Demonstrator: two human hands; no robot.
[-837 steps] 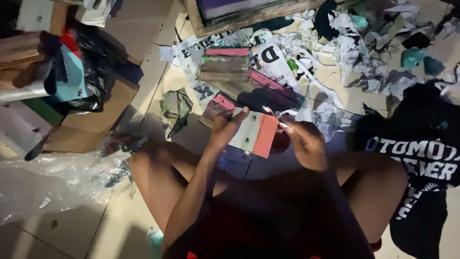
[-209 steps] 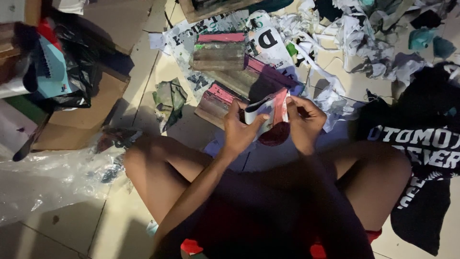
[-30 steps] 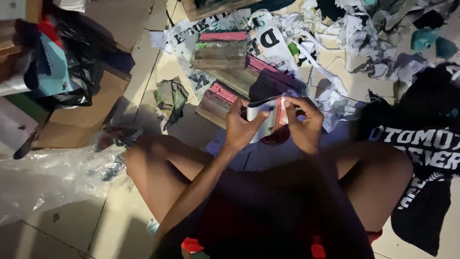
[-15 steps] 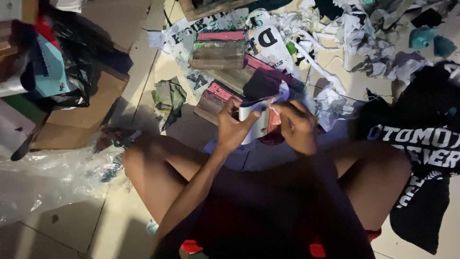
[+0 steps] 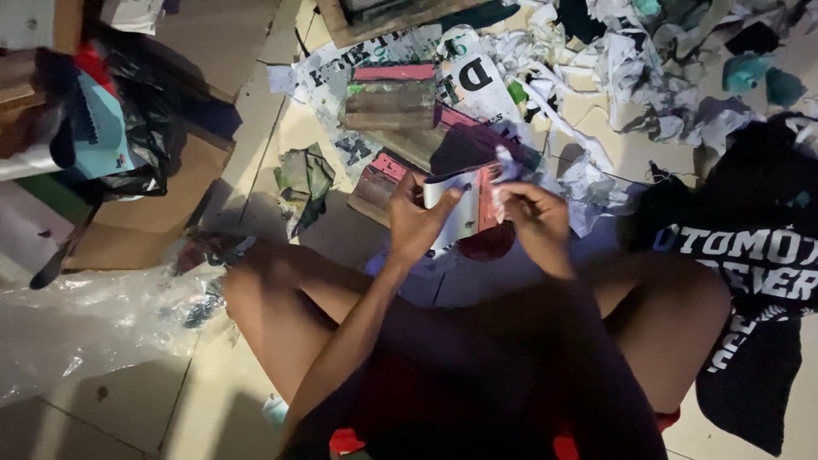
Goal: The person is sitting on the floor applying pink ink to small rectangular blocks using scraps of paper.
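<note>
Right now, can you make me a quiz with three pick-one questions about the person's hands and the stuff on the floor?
1. Where is the clear plastic sheet?
A. beside the person's left leg
B. on top of the black shirt
C. in the right hand

2. What colour is the stripe on the folded paper piece?
A. green
B. red-pink
C. yellow

3. How is the paper piece held?
A. lying flat on the floor
B. by the left hand and right hand together
C. by nobody

Answers:
1 A, it lies at the picture's left edge by that leg.
2 B, its right part is red-pink.
3 B, both hands pinch it.
</note>
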